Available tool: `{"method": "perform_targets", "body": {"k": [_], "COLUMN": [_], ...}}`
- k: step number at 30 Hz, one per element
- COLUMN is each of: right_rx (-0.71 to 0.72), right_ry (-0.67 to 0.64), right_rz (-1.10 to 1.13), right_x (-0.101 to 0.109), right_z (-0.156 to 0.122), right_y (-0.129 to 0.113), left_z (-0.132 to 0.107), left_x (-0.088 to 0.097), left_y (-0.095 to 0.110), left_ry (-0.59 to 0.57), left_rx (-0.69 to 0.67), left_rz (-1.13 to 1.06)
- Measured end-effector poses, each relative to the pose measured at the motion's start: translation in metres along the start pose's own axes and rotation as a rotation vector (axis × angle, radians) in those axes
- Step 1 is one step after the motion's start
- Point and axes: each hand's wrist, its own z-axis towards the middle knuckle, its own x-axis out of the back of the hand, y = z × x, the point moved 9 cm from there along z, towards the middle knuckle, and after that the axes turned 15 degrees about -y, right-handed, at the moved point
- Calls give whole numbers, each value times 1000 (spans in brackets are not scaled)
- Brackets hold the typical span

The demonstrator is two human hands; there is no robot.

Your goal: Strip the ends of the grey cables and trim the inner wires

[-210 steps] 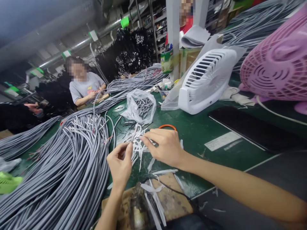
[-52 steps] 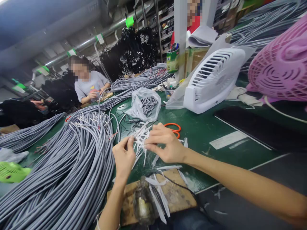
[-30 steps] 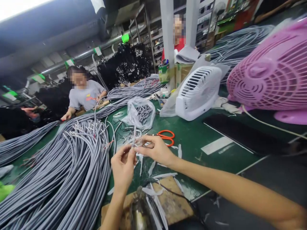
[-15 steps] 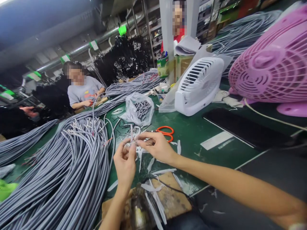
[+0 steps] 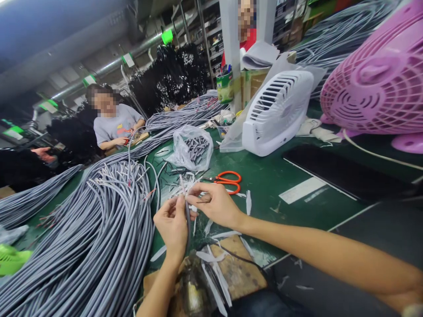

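Sprawling at far left, the grey cable bundle [image 5: 82,246] covers the green desk [image 5: 271,176]. The left hand [image 5: 172,224] pinches a thin grey wire [image 5: 187,215] upright – the right hand [image 5: 214,204] grips its top – orange scissors [image 5: 228,180] lie just beyond.

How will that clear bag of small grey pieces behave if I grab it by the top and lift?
The clear bag looks thin and crumpled, so it will probably sag and change shape. Its grey pieces lie loose in a heap and would likely slide to the bottom. Its mouth seems open, so tipping it may spill some.
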Motion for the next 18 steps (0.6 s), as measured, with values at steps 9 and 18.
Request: {"method": "perform_targets", "body": {"k": [9,18], "right_rx": [-4,-89], "right_ry": [-53,33], "right_rz": [174,222], "right_x": [-8,7], "right_z": [2,8], "right_y": [9,20], "left_z": [3,1], "left_x": [-25,-29], "left_y": [-10,2], "left_ry": [-212,-398], "left_rx": [91,106], "left_rz": [-384,-706]}}
